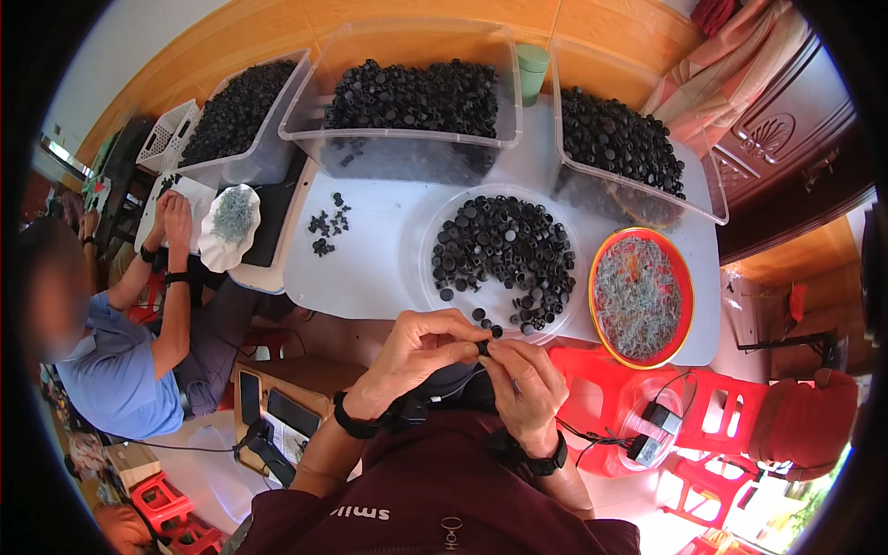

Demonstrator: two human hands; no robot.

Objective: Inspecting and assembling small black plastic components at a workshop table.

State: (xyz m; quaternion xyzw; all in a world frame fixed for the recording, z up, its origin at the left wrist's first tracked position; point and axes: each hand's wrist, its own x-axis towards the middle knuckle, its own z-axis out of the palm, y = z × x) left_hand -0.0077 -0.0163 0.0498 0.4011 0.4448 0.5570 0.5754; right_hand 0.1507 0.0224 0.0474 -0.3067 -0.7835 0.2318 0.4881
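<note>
My left hand [416, 356] and my right hand [525, 387] meet in front of my chest at the table's near edge. Their fingertips pinch a small black plastic part [483, 348] between them, mostly hidden by the fingers. Just beyond lies a round clear tray [470, 300] heaped with round black caps [504, 236]; a few caps sit near its front rim, close to my fingertips. Right of it, a red bowl with a yellow rim [687, 319] holds many thin, clear, pin-like pieces [638, 294].
Clear bins [407, 139] full of black parts line the table's back, beside a green canister [532, 74]. Loose black pieces [328, 224] lie left of the tray. A co-worker [129, 361] works at left by a white scalloped dish [218, 252]. Red stools [592, 388] stand at right.
</note>
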